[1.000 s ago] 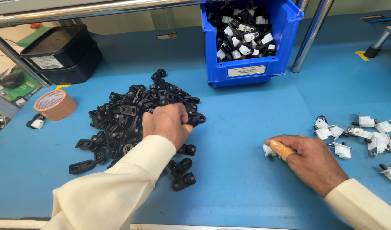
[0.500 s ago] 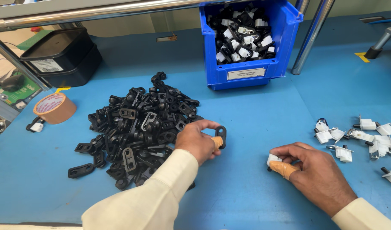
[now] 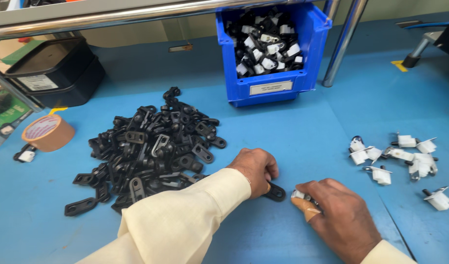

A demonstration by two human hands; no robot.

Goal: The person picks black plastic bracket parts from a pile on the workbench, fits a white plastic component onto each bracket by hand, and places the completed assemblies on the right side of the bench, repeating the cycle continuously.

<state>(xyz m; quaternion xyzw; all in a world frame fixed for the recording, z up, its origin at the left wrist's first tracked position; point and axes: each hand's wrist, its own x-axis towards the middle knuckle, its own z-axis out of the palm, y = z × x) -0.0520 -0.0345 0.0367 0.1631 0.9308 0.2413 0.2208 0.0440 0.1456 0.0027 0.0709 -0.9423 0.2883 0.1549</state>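
The left hand (image 3: 254,168) is curled shut on a black clip (image 3: 275,192), which pokes out under its fingers and rests on the blue table (image 3: 302,132). The right hand (image 3: 338,215) is just beside it, fingers pinched on a small white part (image 3: 299,195) (one finger has a tan wrap). A big pile of black clips (image 3: 151,151) lies left of the hands. More white parts (image 3: 400,159) sit to the right. A blue bin (image 3: 273,51) stands behind, and a tape roll (image 3: 47,132) is far left.
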